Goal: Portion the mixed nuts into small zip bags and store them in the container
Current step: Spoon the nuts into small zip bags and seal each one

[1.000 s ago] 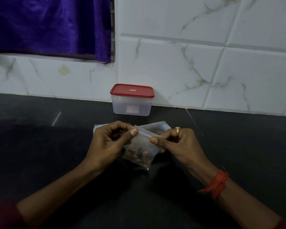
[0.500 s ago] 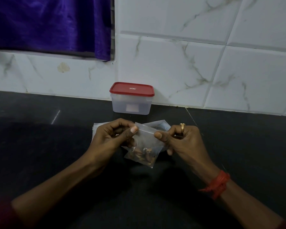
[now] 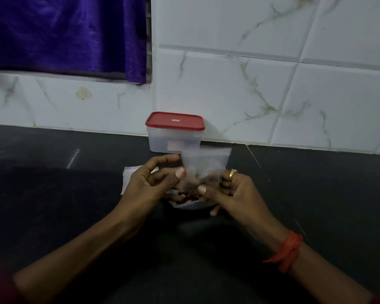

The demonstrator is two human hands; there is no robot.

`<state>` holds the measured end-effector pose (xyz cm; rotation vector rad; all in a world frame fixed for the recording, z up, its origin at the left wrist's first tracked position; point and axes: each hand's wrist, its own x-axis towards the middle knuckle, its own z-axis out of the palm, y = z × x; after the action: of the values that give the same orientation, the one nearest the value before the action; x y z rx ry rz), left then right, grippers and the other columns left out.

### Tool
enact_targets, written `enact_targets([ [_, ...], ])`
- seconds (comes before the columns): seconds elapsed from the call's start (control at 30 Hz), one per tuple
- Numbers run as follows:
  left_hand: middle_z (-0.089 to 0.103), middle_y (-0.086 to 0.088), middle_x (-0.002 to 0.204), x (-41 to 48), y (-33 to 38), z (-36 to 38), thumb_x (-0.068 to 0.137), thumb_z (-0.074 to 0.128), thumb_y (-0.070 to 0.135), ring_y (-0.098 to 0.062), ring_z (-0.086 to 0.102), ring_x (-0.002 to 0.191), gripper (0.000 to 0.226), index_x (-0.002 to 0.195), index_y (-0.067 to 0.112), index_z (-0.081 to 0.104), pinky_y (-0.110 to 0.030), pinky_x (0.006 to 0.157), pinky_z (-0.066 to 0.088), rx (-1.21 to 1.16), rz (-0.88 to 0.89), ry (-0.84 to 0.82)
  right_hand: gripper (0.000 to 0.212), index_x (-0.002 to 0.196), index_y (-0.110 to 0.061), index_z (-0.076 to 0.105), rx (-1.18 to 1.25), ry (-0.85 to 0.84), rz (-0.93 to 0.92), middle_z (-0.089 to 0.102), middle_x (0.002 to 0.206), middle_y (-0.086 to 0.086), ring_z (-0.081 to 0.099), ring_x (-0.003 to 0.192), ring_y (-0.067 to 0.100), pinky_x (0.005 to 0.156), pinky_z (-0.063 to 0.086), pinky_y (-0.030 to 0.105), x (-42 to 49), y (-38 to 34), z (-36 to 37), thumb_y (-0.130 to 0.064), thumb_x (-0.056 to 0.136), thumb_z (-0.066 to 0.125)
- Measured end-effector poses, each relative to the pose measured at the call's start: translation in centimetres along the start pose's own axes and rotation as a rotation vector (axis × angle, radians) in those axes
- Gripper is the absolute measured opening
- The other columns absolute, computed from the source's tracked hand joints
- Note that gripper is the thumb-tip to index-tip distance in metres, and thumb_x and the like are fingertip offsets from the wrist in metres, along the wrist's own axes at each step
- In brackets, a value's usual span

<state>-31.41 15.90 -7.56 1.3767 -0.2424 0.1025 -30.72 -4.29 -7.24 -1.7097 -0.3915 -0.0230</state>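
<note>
Zip bag (image 3: 206, 160) with nuts (image 3: 207, 178) held upright above the tabletop (image 3: 53, 205), in front of the closed container (image 3: 174, 139), fingers of the left hand (image 3: 149, 185) pinching its side and those of the right hand (image 3: 235, 191) its bottom, likely to settle the contents

I can read nothing in front of me. The red lid (image 3: 160, 120) of the container (image 3: 160, 141) carries a small white brand mark (image 3: 175, 120) near its middle, but its letters are too small and blurred for me to make out. A pale rectangular label (image 3: 174, 146) on the container's front wall shows no writing that I can tell.
</note>
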Motion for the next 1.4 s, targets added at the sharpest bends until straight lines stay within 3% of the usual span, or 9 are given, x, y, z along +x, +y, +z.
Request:
enact_targets([
  [0.37, 0.073, -0.004, 0.087, 1.0, -0.6, -1.8, 0.092, 0.065, 0.013, -0.01, 0.07, 0.072, 0.022, 0.114, 0.015, 0.062, -0.025, 0.059, 0.058, 0.322, 0.124, 0.173, 0.003, 0.092, -0.013, 0.073, 0.031, 0.491, 0.132, 0.065, 0.082, 0.002, 0.059, 0.072, 0.009, 0.052, 0.052, 0.018, 4.2, 2.3, -10.8, -0.015, 0.091, 0.071],
  [0.5, 0.072, -0.008, 0.088, 1.6, -0.8, -2.4, 0.093, 0.064, 0.011, -0.009, 0.067, 0.065, 0.02, 0.113, 0.014, 0.062, -0.023, 0.055, 0.056, 0.311, 0.122, 0.211, 0.034, 0.114, -0.007, 0.064, -0.127, 0.592, 0.265, 0.069, 0.079, 0.005, 0.063, 0.066, 0.01, 0.047, 0.051, 0.019, 5.9, 4.7, -15.0, -0.019, 0.086, 0.079],
  [0.6, 0.072, -0.009, 0.089, 1.9, -1.0, -2.5, 0.093, 0.064, 0.011, -0.008, 0.066, 0.063, 0.021, 0.114, 0.016, 0.062, -0.023, 0.055, 0.056, 0.314, 0.119, 0.219, 0.05, 0.119, -0.01, 0.058, -0.233, 0.619, 0.33, 0.071, 0.081, 0.008, 0.066, 0.065, 0.012, 0.047, 0.049, 0.024, 6.8, 5.7, -17.2, -0.023, 0.08, 0.085],
  [0.77, 0.071, -0.008, 0.088, 2.0, -1.1, -2.5, 0.093, 0.065, 0.011, -0.007, 0.065, 0.061, 0.021, 0.114, 0.016, 0.062, -0.021, 0.054, 0.056, 0.311, 0.132, 0.234, 0.039, 0.11, -0.015, 0.069, -0.516, 0.523, 0.384, 0.073, 0.087, 0.006, 0.065, 0.074, 0.015, 0.055, 0.049, 0.025, 7.2, 6.8, -19.0, -0.035, 0.079, 0.084],
  [0.87, 0.071, -0.006, 0.087, 2.0, -1.0, -2.6, 0.093, 0.065, 0.012, -0.005, 0.064, 0.06, 0.021, 0.113, 0.018, 0.062, -0.024, 0.057, 0.056, 0.321, 0.137, 0.249, 0.031, 0.098, -0.03, 0.074, -0.895, 0.508, 0.322, 0.071, 0.107, 0.001, 0.066, 0.104, 0.021, 0.089, 0.054, 0.034, 6.8, 7.4, -18.8, -0.052, 0.076, 0.079],
  [0.93, 0.071, -0.004, 0.087, 2.0, -0.9, -2.6, 0.093, 0.066, 0.012, -0.005, 0.064, 0.06, 0.021, 0.112, 0.019, 0.062, -0.027, 0.059, 0.056, 0.327, 0.134, 0.257, 0.036, 0.102, -0.035, 0.074, -0.975, 0.5, 0.315, 0.07, 0.119, 0.0, 0.064, 0.114, 0.025, 0.096, 0.052, 0.039, 6.4, 7.3, -18.5, -0.06, 0.077, 0.075],
  [1.07, 0.071, -0.004, 0.089, 2.0, -0.9, -2.7, 0.093, 0.066, 0.013, -0.006, 0.065, 0.062, 0.022, 0.114, 0.018, 0.062, -0.022, 0.057, 0.056, 0.326, 0.142, 0.251, 0.06, 0.115, -0.036, 0.07, -1.021, 0.522, 0.276, 0.069, 0.121, 0.004, 0.065, 0.112, 0.026, 0.093, 0.054, 0.041, 6.2, 6.9, -17.7, -0.076, 0.072, 0.06],
  [1.17, 0.071, 0.0, 0.09, 2.3, -0.9, -3.4, 0.093, 0.067, 0.017, -0.008, 0.066, 0.067, 0.02, 0.111, 0.022, 0.062, -0.026, 0.059, 0.055, 0.405, 0.183, 0.29, 0.038, 0.112, -0.033, 0.07, -0.953, 0.598, 0.085, 0.066, 0.114, 0.006, 0.063, 0.104, 0.018, 0.084, 0.046, 0.03, 6.3, 5.0, -15.1, -0.057, 0.084, 0.065],
  [1.4, 0.07, 0.005, 0.105, 3.2, -0.9, -7.1, 0.094, 0.062, 0.03, -0.016, 0.062, 0.095, 0.02, 0.111, 0.023, 0.069, -0.03, 0.072, 0.045, 1.252, 0.297, 0.385, 0.021, 0.11, -0.034, 0.068, -0.841, 0.295, -0.392, 0.061, 0.097, -0.006, 0.056, 0.08, 0.007, 0.071, 0.051, 0.029, 3.9, -0.6, -1.5, -0.035, 0.09, 0.068],
])
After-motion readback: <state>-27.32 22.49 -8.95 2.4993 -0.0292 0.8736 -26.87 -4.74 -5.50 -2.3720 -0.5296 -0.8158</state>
